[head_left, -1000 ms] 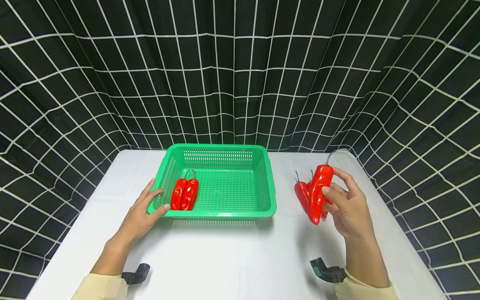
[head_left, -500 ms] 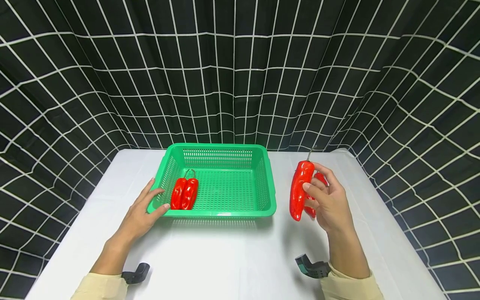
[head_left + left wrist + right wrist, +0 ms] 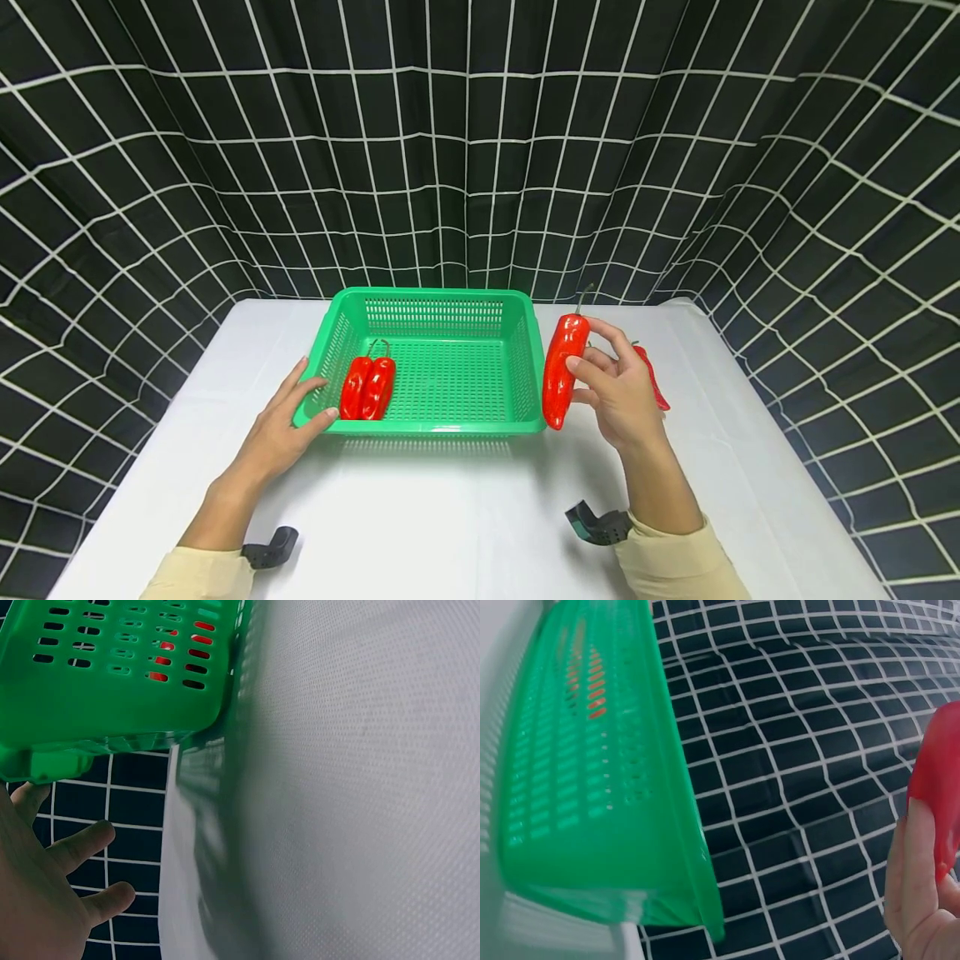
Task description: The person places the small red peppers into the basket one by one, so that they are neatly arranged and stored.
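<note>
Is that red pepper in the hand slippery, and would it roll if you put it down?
Probably a bit slippery: the red pepper looks glossy. The right hand holds it upright by fingertips alone, so it seems stiff and light. Its long, rounded shape might roll sideways.

desk (image 3: 450, 517): a white desk is carrying everything; its surface is looking like a fine woven cloth in the left wrist view.
backdrop (image 3: 480, 150): a black curtain with a white grid is hanging behind the desk and is wrapping around both sides.
two peppers in basket (image 3: 368, 387): two red peppers are lying side by side, touching, near the front left corner, with the stems pointing to the back.
pepper on desk (image 3: 651, 375): one more red pepper is lying on the desk at the right, partly hidden.
wrist mounts (image 3: 272, 548): black mounts are showing at both cuffs.
sleeves (image 3: 201, 577): cream sleeves are covering both forearms.
</note>
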Motion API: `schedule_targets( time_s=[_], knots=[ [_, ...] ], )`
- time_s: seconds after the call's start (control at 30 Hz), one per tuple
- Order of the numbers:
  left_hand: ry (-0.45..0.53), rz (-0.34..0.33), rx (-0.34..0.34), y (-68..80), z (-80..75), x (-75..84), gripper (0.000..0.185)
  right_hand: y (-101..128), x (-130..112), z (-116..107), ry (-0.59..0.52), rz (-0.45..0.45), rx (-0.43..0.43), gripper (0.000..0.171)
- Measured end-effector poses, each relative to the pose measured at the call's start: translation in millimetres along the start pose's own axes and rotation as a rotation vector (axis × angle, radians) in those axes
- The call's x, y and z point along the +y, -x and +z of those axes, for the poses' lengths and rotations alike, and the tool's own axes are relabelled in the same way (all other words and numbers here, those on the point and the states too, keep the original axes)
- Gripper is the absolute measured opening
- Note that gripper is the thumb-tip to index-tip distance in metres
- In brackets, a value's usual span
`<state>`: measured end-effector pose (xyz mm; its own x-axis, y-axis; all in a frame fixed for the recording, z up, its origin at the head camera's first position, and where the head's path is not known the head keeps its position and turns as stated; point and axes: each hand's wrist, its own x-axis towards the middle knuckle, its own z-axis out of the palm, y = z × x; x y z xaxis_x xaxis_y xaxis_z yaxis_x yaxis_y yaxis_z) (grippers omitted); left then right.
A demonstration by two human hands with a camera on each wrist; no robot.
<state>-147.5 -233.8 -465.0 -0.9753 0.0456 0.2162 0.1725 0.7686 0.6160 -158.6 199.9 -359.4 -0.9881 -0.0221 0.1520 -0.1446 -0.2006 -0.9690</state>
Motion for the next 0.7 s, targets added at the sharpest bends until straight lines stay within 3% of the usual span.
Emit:
schedule_targets(
  time_s=[0.7],
  knots=[
    [0.004, -0.005, -0.009, 1.5, -2.8, 4.5, 0.049, -30, 28, 49, -0.012, 0.094, -0.077, 0.054]
  ],
)
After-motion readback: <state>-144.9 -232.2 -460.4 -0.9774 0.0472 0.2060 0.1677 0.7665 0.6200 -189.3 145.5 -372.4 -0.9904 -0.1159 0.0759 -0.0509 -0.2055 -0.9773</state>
